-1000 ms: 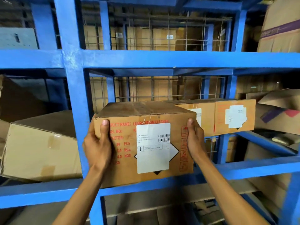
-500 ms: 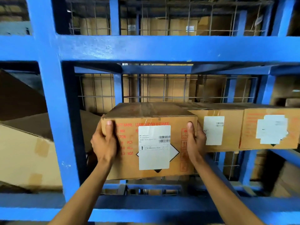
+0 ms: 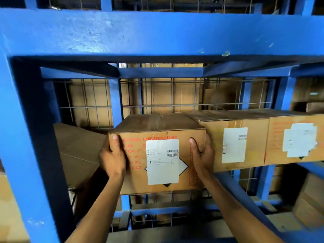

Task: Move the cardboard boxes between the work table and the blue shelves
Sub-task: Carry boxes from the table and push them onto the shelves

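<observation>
**Cardboard carton held at the blue shelf bay**

Cardboard fills the head view: a brown carton (image 3: 157,155) printed in red with "LUBRICATION CLEANER" and carrying a white barcode label (image 3: 162,161) sits in the middle of the frame, inside an open bay of the blue shelves (image 3: 157,32). The left hand (image 3: 113,157) grips the carton's left edge, thumb laid on the front face and fingers wrapped round the side. The right hand (image 3: 201,155) grips the right edge the same way, thumb on the front, fingers hidden behind the corner. Whether the carton's base rests on a shelf member cannot be told.

Just to its right, touching or nearly so, stands a second carton (image 3: 236,144) with its own white label, and beside that a third carton (image 3: 296,139) bearing a torn white label. To the left lies a tilted carton (image 3: 77,151), leaning downward. Wire mesh (image 3: 91,102) backs the bay, with more cardboard behind it. A thick blue upright (image 3: 22,137) frames the left side.
</observation>
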`<action>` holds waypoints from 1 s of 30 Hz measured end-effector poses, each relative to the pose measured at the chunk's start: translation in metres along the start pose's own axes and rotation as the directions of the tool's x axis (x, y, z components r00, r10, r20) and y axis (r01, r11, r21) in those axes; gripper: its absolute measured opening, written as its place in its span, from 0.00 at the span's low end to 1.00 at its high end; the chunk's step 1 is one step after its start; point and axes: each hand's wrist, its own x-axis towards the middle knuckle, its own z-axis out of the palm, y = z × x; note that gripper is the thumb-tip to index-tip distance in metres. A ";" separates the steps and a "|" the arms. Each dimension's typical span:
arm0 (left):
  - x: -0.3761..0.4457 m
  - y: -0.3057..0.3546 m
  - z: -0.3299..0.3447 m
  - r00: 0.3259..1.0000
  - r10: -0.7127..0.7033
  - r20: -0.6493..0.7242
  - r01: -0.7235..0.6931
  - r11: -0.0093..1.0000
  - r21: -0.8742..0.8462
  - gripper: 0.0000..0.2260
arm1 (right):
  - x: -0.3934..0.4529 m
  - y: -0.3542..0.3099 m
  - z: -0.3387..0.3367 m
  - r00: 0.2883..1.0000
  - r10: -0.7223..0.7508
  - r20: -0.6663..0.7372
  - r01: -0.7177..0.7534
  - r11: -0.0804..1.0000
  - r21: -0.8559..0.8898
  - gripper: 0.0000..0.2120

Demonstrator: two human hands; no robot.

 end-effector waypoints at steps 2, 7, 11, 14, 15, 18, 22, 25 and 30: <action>0.005 -0.009 0.003 0.999 0.012 -0.040 -0.011 1.000 0.021 0.26 | 0.002 0.005 0.007 1.000 -0.005 -0.004 0.004 0.998 -0.063 0.36; 0.016 -0.020 0.015 0.995 0.094 -0.020 -0.092 0.992 0.091 0.23 | 0.011 0.013 0.021 0.987 -0.134 -0.093 0.081 0.900 -0.428 0.35; 0.025 -0.022 0.016 0.973 0.222 0.064 -0.228 0.966 0.125 0.33 | 0.019 0.017 0.032 0.979 -0.189 -0.079 0.086 0.729 -0.679 0.30; 0.022 -0.023 0.015 0.936 0.297 0.188 -0.338 0.907 0.252 0.36 | 0.014 0.024 0.032 0.974 -0.222 -0.045 0.113 0.650 -0.751 0.28; 0.018 -0.024 0.015 0.916 0.325 0.233 -0.384 0.877 0.288 0.36 | 0.013 0.027 0.029 0.971 -0.237 -0.030 0.129 0.622 -0.772 0.28; 0.000 -0.028 0.018 0.853 0.375 0.363 -0.508 0.755 0.415 0.40 | 0.005 0.036 0.021 0.951 -0.296 0.084 0.235 0.520 -0.821 0.29; -0.016 -0.036 0.020 0.832 0.289 0.474 -0.544 0.594 0.593 0.54 | -0.020 0.051 0.015 0.859 -0.334 0.388 0.497 0.362 -0.789 0.42; -0.014 -0.045 0.017 0.838 0.212 0.503 -0.517 0.601 0.609 0.62 | -0.025 0.058 0.013 0.825 -0.287 0.487 0.562 0.322 -0.762 0.56; -0.014 -0.052 0.020 0.838 0.135 0.529 -0.485 0.628 0.608 0.64 | -0.022 0.064 0.016 0.815 -0.175 0.552 0.577 0.329 -0.747 0.62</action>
